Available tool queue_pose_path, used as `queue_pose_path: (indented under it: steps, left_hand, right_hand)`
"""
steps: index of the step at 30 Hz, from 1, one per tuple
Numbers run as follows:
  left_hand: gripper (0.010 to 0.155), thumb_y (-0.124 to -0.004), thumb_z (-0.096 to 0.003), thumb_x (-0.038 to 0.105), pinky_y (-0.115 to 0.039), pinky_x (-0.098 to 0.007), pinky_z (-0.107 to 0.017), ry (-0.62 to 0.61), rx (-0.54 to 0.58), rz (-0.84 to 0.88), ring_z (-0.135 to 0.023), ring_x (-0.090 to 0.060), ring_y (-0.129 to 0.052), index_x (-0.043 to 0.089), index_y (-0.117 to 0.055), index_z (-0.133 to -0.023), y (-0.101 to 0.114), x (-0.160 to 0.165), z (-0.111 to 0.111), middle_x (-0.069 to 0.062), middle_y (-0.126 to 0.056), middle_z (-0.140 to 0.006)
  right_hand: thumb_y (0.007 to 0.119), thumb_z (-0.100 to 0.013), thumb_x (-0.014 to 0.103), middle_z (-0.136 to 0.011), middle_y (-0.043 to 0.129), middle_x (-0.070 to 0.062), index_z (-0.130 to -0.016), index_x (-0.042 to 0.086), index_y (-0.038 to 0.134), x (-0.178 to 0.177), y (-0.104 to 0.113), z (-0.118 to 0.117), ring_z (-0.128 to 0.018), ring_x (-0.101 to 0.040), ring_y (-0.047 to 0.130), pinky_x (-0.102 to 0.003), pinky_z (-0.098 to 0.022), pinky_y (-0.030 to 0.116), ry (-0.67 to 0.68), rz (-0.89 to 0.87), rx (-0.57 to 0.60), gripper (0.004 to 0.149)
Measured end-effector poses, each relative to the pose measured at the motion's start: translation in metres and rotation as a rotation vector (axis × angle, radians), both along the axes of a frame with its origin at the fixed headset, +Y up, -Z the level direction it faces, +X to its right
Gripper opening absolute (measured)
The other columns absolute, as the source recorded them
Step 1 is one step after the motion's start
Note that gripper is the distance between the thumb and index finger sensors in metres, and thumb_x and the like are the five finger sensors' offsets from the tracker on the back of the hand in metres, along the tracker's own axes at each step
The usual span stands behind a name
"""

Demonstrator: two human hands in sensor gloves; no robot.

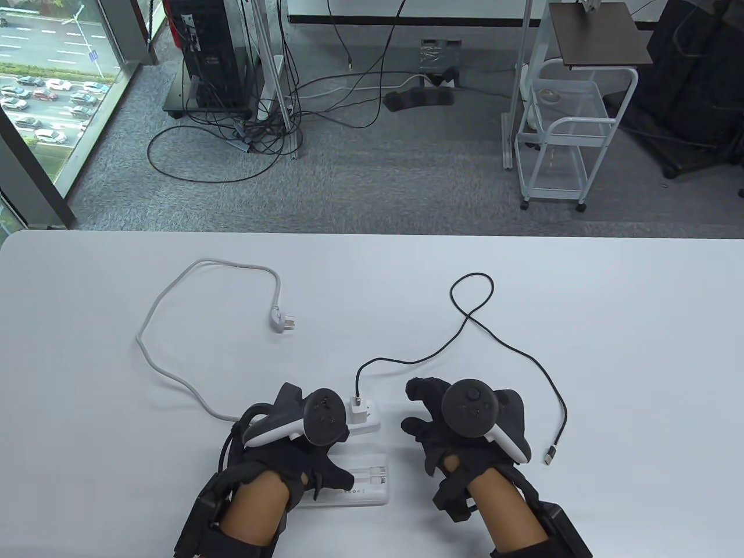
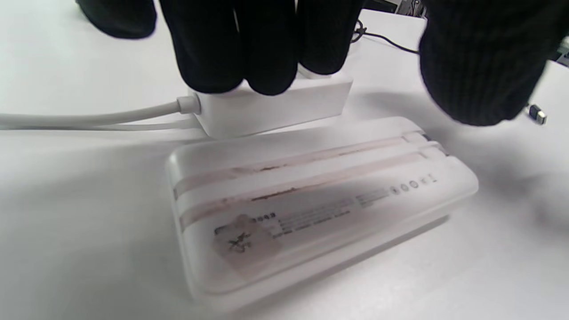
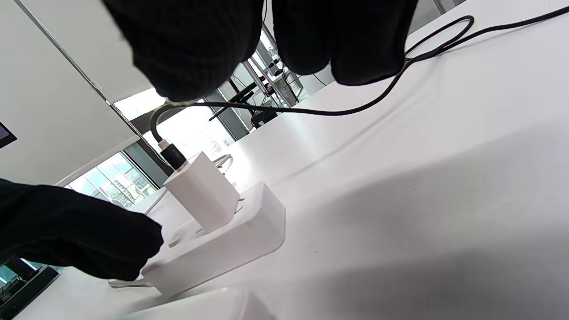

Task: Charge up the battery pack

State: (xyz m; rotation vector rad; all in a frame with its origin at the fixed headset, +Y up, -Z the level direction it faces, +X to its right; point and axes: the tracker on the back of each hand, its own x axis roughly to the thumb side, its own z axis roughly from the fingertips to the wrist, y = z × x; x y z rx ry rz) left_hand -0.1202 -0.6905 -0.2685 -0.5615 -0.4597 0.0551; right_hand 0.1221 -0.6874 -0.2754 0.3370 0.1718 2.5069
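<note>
Left hand (image 1: 302, 433): resting on the power strip (image 1: 367, 419) at about 6 o'clock on the table (image 1: 610, 325), fingers (image 2: 240, 49) pressing down on its top near the end where the white cord enters; thumb (image 2: 482, 66) hanging free above the battery pack, touching nothing.
Right hand (image 1: 459, 427): hovering just to the 3 o'clock side of the power strip, fingers loosely curled and spread, gripping nothing.
Battery pack (image 2: 311, 200): lying flat on the table just at the 6 o'clock side of the power strip, close beside it, partly under the left hand in the table view; nothing plugged into it as far as showing.
Charger (image 3: 202, 195): standing upright, plugged into the power strip, clear of the left fingers.
Black cable (image 1: 500, 343): one end sitting in the top of the charger, running out toward 1 o'clock, looping once, then curving back toward 4 o'clock.
Free plug (image 1: 550, 454): lying loose on the table at the 3 o'clock side of the right hand, well apart from the battery pack.
White cord (image 1: 174, 372): trailing from the power strip toward 10 o'clock, arching round to its wall plug (image 1: 283, 319), lying unplugged on the table.
</note>
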Motion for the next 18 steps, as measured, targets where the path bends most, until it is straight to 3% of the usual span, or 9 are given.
queue_pose_path:
  steps: [10, 18]
  left_hand:
    - [0.087, -0.092, -0.0368, 0.072, -0.073, -0.054, -0.067, -0.058, 0.007, -0.184, -0.087, -0.023, -0.094, 0.027, -0.068, -0.108, -0.013, 0.025, 0.010, -0.001, -0.082, -0.104]
    - [0.093, -0.093, -0.0369, 0.070, -0.075, -0.052, -0.067, -0.101, 0.060, -0.345, -0.088, -0.024, -0.089, 0.024, -0.058, -0.110, -0.027, 0.041, 0.018, -0.003, -0.075, -0.106]
  right_hand:
    - [0.083, -0.041, 0.034, -0.105, 0.064, -0.022, -0.098, 0.021, 0.059, 0.028, -0.007, 0.004, -0.088, -0.054, 0.077, -0.078, -0.065, 0.043, -0.015, -0.018, 0.012, 0.063]
    - [0.082, -0.041, 0.034, -0.105, 0.064, -0.022, -0.098, 0.021, 0.060, 0.047, 0.000, 0.002, -0.088, -0.054, 0.077, -0.078, -0.065, 0.042, -0.059, -0.010, 0.059, 0.062]
